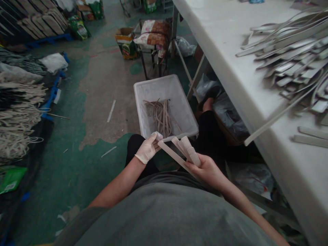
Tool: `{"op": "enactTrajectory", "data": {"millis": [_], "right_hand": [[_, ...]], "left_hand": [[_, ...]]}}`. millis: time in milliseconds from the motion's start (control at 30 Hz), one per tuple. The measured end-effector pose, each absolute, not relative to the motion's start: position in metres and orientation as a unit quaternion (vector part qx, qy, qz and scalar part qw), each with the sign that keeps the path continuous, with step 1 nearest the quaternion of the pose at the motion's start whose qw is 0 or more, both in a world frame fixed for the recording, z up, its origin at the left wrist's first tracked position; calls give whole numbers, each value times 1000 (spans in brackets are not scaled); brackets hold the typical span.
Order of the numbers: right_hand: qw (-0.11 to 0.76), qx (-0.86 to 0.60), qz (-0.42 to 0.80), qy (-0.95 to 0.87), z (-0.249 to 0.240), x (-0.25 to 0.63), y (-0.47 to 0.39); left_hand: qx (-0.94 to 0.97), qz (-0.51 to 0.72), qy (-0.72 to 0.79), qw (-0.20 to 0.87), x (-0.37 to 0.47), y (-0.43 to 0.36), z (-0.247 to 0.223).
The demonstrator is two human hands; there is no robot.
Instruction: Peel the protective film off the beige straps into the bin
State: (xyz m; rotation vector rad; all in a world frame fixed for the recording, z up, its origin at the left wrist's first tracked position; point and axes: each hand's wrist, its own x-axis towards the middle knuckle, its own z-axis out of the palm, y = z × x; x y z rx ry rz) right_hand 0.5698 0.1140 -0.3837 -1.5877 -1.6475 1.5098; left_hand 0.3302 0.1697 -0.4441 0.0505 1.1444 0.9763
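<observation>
Patterned cushion [156, 27] on stool [143, 65]; open carton [126, 44] just beside; green bag [12, 179] far left.

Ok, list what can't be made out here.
All in the head view:
- Lower ends of the held strips: covered by the right hand.
- Whether the left hand pinches a strip: too blurred.
- Rest of the strip pile on the table: cut off by the right edge.

From my remote view I see worn green floor [99, 181] with bare grey patches; a white table [222, 44] runs down the right; blue pallets [53, 94] line the left; light is dim.
</observation>
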Motion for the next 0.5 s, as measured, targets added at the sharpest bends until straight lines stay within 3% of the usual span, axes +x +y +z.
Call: {"op": "enactTrajectory", "data": {"millis": [500], "right_hand": [[184,-573,516,-609,-410,555,126]], "left_hand": [[43,385,510,768,342,153,-457]]}}
